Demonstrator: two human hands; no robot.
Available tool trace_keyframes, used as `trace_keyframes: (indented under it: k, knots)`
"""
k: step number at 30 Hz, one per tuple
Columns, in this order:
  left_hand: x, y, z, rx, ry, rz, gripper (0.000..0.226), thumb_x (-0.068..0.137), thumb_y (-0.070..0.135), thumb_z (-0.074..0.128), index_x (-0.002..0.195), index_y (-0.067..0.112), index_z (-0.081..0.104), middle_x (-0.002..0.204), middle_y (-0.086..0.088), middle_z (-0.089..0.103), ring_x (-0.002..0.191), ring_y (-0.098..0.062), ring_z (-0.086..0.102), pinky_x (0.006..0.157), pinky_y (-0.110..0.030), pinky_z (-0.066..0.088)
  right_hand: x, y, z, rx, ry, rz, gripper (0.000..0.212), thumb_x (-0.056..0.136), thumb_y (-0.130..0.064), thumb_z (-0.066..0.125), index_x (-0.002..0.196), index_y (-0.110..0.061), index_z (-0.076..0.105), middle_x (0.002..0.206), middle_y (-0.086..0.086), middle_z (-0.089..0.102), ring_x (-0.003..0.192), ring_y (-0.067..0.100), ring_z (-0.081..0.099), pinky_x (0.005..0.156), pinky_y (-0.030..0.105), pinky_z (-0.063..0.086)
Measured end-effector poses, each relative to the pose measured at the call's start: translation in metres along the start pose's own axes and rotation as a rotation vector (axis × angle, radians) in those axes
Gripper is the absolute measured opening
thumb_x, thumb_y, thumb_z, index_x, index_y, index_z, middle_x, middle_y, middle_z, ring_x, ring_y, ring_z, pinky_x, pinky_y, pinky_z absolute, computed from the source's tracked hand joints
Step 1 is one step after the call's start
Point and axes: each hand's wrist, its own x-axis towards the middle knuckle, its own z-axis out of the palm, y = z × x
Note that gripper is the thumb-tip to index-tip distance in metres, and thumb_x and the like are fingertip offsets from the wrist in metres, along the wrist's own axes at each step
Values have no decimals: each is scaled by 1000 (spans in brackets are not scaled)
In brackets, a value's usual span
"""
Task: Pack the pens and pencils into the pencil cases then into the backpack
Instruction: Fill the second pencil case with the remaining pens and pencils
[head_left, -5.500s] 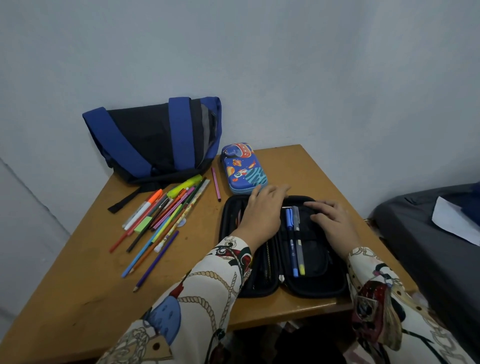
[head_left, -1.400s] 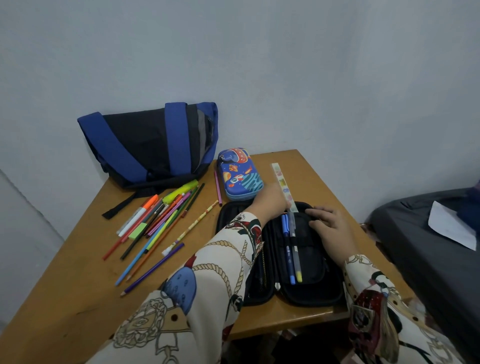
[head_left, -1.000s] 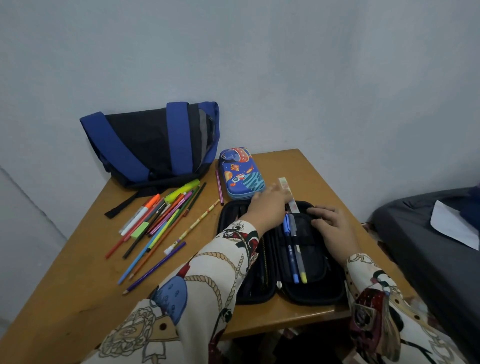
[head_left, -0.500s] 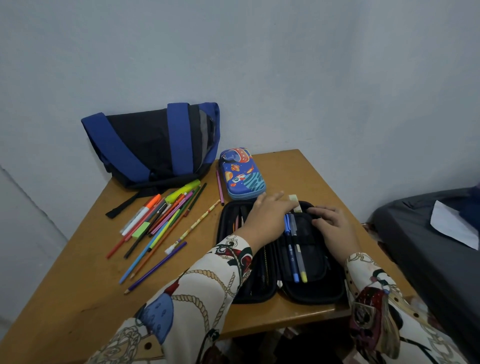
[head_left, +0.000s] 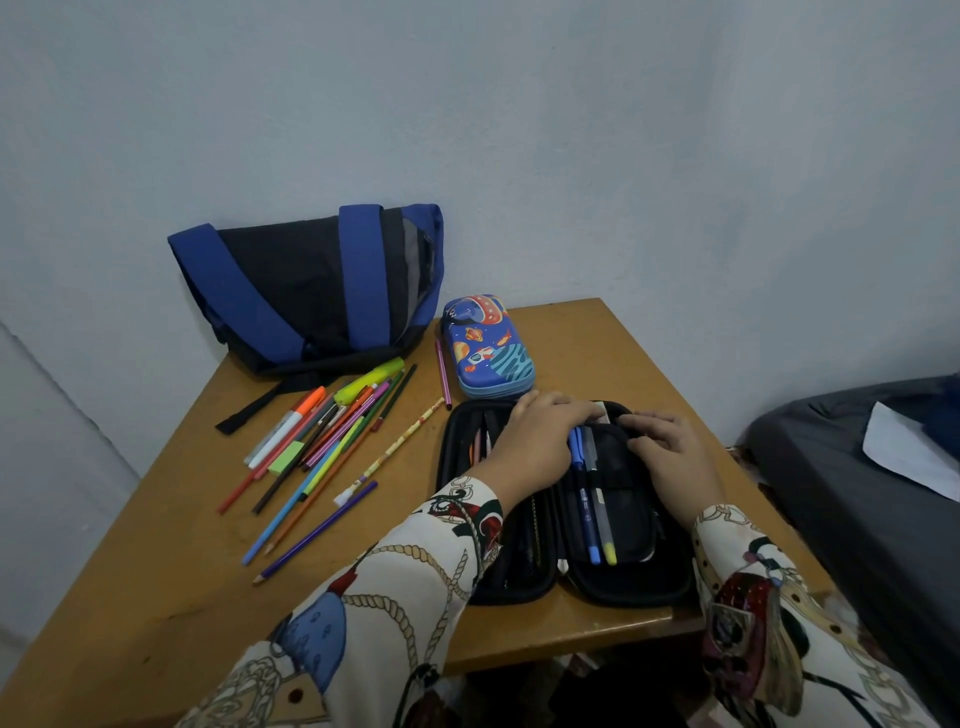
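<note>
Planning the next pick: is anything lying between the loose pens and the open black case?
Nothing visible blocks it. The pile of pens and pencils lies on bare table left of the open black case. The left hand lies over the case's upper part.

Backpack (head_left: 311, 291): black, blue straps. Open pencil case (head_left: 631, 582): black. Closed pencil case (head_left: 488, 345): blue, space print. Table (head_left: 156, 597): ochre. Sleeves (head_left: 395, 597): cream, rope pattern.

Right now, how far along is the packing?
Early. Done: a blue pen and a yellow-tipped pen sit under the open black pencil case's strap. In hand: left hand and right hand work at its top edge. Left: the loose pile of pens and pencils, the shut blue space-print case, the blue-and-black backpack.
</note>
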Motion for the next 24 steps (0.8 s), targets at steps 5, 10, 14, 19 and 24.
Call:
trace_keyframes:
  k: [5,10,14,19,24]
  knots:
    - [-2,7,-1,17,-48,-32,78,85,-16,41,150,25,28,159,-5,20,146,-17,8,118,-34,0,0,-1,0,10,4,3,29,89,-8,56,110,-19,72,117,-6,51,116,15,50,104,39,41]
    - [3,-2,6,61,-81,13,81,78,-17,43,147,23,31,151,-6,37,147,-15,13,122,-41,-2,0,1,0,10,-2,6,30,87,-7,57,109,-20,72,114,-10,50,118,16,48,105,44,42]
    - [0,-1,5,21,23,52,74,81,-16,41,145,20,37,145,-1,46,145,-13,19,121,-35,2,0,1,0,-5,-7,-4,29,87,-7,57,107,-24,71,115,-8,50,119,17,47,106,43,40]
    - [-6,-6,3,-17,147,3,28,97,16,49,119,19,66,124,-2,61,130,-19,41,112,-35,20,-1,1,-1,42,-39,-3,31,82,-7,66,98,-34,70,115,-10,50,116,20,52,101,47,45]
    - [-20,-11,3,81,-17,-6,37,97,38,51,133,29,56,140,9,52,139,-15,29,118,-44,9,-2,0,-2,7,-40,-25,33,80,-6,69,98,-33,70,117,-7,50,116,20,52,103,47,44]
